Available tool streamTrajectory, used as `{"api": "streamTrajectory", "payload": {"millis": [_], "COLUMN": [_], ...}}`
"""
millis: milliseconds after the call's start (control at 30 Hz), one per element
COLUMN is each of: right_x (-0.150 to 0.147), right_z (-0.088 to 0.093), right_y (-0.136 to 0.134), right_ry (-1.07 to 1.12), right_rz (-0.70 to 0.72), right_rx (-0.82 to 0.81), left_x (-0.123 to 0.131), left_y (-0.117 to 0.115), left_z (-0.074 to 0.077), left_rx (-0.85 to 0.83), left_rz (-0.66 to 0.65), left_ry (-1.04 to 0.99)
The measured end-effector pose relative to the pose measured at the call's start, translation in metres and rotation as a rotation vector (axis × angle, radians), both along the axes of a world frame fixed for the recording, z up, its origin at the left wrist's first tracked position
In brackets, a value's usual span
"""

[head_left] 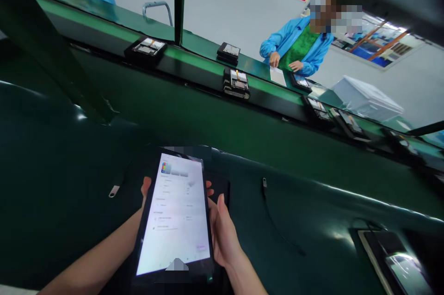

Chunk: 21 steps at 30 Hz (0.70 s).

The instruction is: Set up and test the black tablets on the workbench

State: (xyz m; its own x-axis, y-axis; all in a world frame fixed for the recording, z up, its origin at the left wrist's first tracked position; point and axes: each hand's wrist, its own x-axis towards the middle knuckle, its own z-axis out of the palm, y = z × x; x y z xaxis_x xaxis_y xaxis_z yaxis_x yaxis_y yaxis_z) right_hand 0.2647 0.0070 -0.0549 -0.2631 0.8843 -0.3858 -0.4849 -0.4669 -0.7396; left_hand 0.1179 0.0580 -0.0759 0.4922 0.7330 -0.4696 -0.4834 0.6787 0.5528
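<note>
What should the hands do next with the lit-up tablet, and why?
Probably free a right hand finger to tap the screen: the tablet is lit, showing a settings-like page, and both the left hand and right hand only grip its edges above the green table.

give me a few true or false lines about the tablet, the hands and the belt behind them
1. Both hands hold the tablet, the left hand on its left edge and the right hand on its right edge. True.
2. The tablet's screen is dark. False: it is lit and shows a white page.
3. Several dark trays carrying parts sit along the green conveyor belt. True.
4. The person in the blue coat across the belt is holding a tablet up. False: their hands rest by a white sheet on the belt.
5. A loose cable end lies on the green table right of the tablet. True.
</note>
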Motion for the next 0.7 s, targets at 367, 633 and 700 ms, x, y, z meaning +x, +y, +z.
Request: {"api": "streamTrajectory", "payload": {"millis": [367, 633, 700], "right_x": [0.013, 0.016, 0.017], "right_z": [-0.029, -0.023, -0.022], "right_y": [-0.008, -0.001, -0.001], "right_ry": [0.323, 0.332, 0.331], "right_rz": [0.182, 0.059, 0.039], "right_rx": [-0.118, -0.072, -0.067], "left_x": [-0.020, -0.023, -0.026], "left_y": [0.010, 0.013, 0.015], "left_z": [0.038, 0.025, 0.023], "left_rx": [-0.172, -0.121, -0.118], "left_rz": [0.064, 0.092, 0.087], "left_ry": [-0.078, -0.078, -0.095]}}
